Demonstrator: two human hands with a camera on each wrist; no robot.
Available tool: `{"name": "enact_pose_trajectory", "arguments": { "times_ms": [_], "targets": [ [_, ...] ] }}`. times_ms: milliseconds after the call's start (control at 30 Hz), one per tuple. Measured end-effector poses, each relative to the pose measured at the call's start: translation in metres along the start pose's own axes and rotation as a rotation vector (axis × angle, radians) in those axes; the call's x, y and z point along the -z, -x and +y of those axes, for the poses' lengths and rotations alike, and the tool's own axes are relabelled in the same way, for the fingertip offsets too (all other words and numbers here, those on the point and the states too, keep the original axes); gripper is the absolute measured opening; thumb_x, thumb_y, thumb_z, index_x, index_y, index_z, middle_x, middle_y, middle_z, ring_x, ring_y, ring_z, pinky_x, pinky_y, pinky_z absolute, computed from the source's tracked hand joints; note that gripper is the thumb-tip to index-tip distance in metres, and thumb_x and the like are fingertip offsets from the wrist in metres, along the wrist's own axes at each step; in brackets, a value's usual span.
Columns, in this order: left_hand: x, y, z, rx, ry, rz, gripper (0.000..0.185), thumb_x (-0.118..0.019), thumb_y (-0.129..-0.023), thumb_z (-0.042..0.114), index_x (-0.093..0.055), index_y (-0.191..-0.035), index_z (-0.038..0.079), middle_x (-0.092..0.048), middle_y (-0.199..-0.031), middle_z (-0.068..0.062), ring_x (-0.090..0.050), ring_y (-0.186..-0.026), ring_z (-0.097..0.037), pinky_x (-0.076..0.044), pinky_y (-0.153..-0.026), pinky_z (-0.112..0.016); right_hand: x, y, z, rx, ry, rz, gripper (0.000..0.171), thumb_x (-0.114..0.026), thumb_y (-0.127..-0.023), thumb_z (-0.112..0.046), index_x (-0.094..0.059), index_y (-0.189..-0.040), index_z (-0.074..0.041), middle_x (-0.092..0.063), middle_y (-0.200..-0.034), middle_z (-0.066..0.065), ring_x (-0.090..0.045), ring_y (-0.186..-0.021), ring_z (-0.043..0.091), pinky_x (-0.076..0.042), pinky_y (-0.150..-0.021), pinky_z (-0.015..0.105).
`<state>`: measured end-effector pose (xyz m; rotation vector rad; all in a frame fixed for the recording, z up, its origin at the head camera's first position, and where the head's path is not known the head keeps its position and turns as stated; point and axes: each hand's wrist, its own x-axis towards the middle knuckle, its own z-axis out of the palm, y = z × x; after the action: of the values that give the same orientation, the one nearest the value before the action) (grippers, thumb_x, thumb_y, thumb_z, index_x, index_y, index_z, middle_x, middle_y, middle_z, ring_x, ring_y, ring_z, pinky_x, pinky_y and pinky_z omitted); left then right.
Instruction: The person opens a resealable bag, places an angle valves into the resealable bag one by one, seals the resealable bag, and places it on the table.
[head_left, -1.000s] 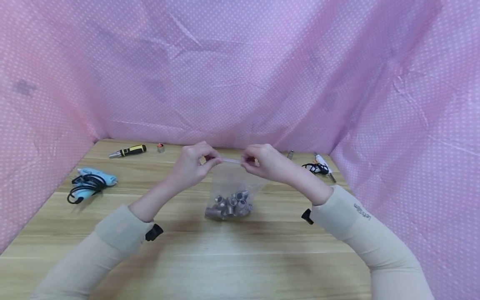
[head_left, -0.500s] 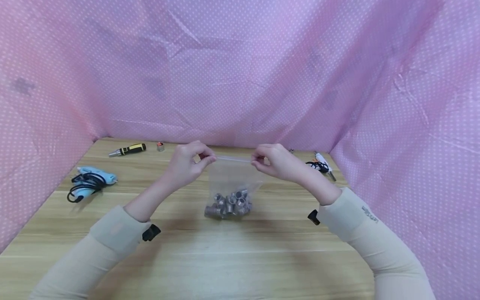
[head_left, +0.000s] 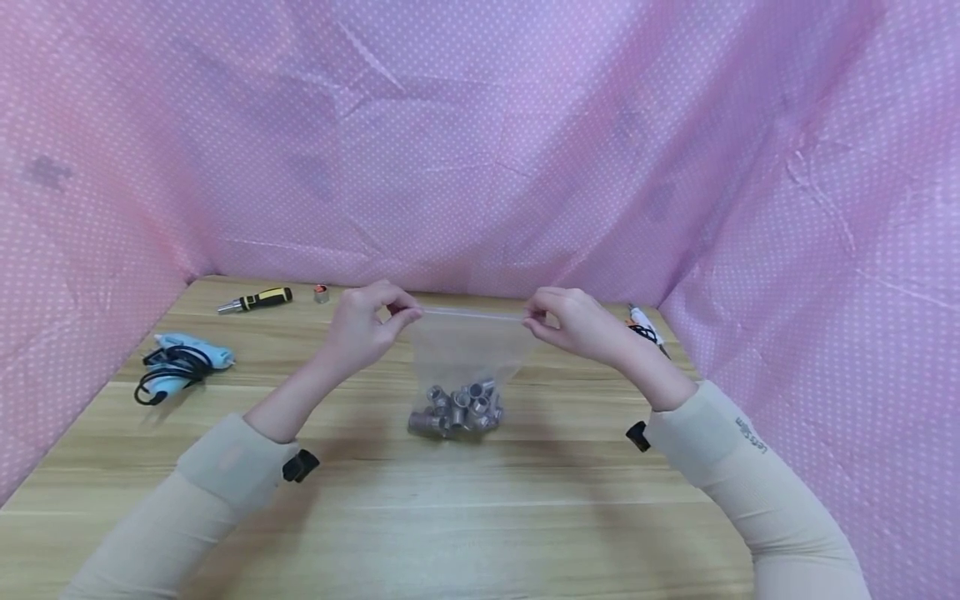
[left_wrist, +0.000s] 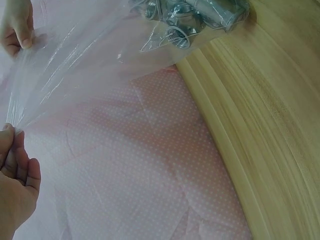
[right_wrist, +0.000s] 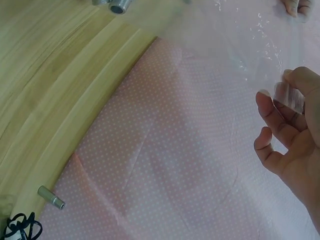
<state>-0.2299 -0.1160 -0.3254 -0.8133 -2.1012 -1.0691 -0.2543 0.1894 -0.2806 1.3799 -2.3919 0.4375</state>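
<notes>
A clear zip bag [head_left: 468,350] stands upright on the table, its top edge stretched between both hands. Several grey metal pipe fittings [head_left: 457,408] lie in its bottom; the left wrist view shows their threaded ends through the plastic. At the bag's top left corner my left hand [head_left: 367,327] pinches the edge between thumb and fingers. My right hand [head_left: 577,327] pinches the top right corner, and in the right wrist view a bit of the plastic [right_wrist: 289,96] shows between thumb and forefinger. The head view does not show whether the seal is fully pressed together.
On the wooden table [head_left: 450,525], a light blue glue gun [head_left: 183,367] with a coiled black cord lies left. Behind it are a yellow-black screwdriver [head_left: 257,301] and a small metal piece [head_left: 321,293]. A white tool [head_left: 647,325] with black cord lies right. Pink dotted cloth [head_left: 480,150] surrounds the table.
My hands have moved apart along the bag's top edge, the left one leftward and the right one rightward, so more of the edge shows. The fittings have hardly moved.
</notes>
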Motion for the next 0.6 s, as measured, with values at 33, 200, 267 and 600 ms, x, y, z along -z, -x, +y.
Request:
{"name": "enact_pose_trajectory", "arguments": {
  "times_ms": [33, 200, 267, 600],
  "targets": [
    [0.000, 0.000, -0.001, -0.003, -0.004, 0.007, 0.005, -0.074, -0.078, 0.003, -0.070, -0.078, 0.006, -0.067, -0.074, -0.003, -0.058, -0.064, -0.011, -0.041, -0.050, -0.017, 0.000, 0.000, 0.001, -0.006, 0.009, -0.004, 0.005, -0.067, -0.083, -0.005, -0.064, -0.085, -0.007, -0.063, -0.078, 0.001, -0.059, -0.074, 0.011, -0.054, -0.064, 0.026],
    [0.002, -0.001, -0.007, -0.005, -0.019, 0.021, 0.004, -0.074, -0.078, 0.004, -0.070, -0.078, 0.006, -0.069, -0.075, -0.003, -0.059, -0.065, -0.012, -0.043, -0.053, -0.016, 0.002, 0.002, 0.007, -0.030, 0.049, -0.019, 0.004, -0.067, -0.085, -0.008, -0.063, -0.085, -0.008, -0.062, -0.078, -0.001, -0.058, -0.073, 0.011, -0.052, -0.064, 0.028],
    [0.002, -0.002, -0.008, -0.003, -0.019, 0.025, 0.004, -0.074, -0.079, 0.006, -0.070, -0.078, 0.005, -0.069, -0.075, -0.003, -0.059, -0.065, -0.012, -0.042, -0.055, -0.015, 0.003, 0.001, 0.010, -0.039, 0.064, -0.024, 0.004, -0.066, -0.086, -0.009, -0.062, -0.084, -0.010, -0.061, -0.077, -0.002, -0.057, -0.073, 0.010, -0.051, -0.064, 0.028],
    [0.003, -0.004, -0.016, 0.021, -0.023, 0.031, 0.005, -0.072, -0.081, 0.008, -0.071, -0.080, 0.004, -0.069, -0.075, -0.005, -0.060, -0.065, -0.013, -0.045, -0.058, -0.023, 0.006, -0.002, 0.025, 0.006, 0.184, 0.007, 0.004, -0.067, -0.086, -0.012, -0.064, -0.087, -0.009, -0.065, -0.079, 0.000, -0.061, -0.074, 0.014, -0.048, -0.071, 0.036]
  ]
}}
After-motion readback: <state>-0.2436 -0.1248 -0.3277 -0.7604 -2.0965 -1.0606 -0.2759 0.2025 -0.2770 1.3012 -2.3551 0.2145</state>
